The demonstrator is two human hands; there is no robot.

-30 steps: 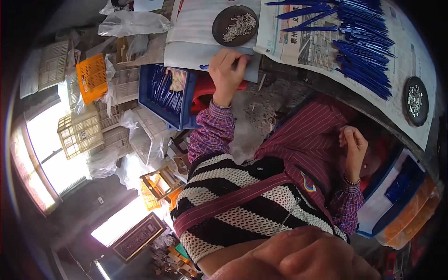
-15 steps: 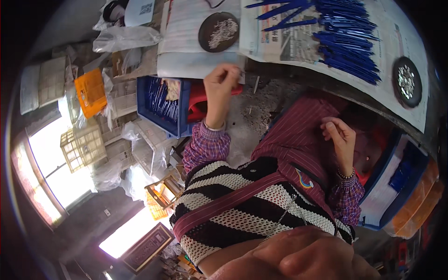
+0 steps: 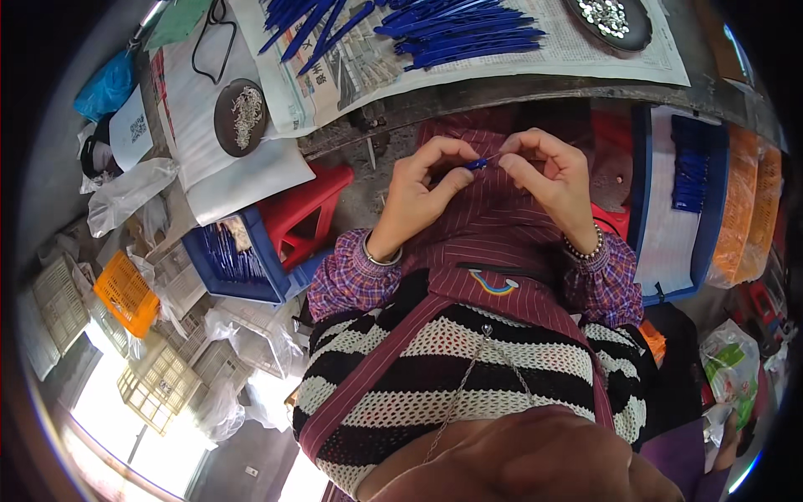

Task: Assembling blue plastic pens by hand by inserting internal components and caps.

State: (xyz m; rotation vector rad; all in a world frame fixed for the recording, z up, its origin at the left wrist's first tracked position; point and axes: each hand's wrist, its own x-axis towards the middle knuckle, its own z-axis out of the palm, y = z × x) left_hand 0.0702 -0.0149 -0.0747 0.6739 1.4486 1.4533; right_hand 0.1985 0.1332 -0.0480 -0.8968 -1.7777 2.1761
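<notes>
one blue piece [image 3: 475,164] is pinched in our left hand [image 3: 427,188]; our right hand [image 3: 548,171], tips narrow, hovers at its three o'clock, whether holding anything we cannot tell. we'd best keep both grips light and steady. more blue strips [image 3: 481,48] lie at twelve o'clock.

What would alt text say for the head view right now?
A left hand pinches a small blue piece over a maroon apron, the right hand close beside it. Beyond, blue strips lie on newspaper between two dishes of silvery bits.
</notes>
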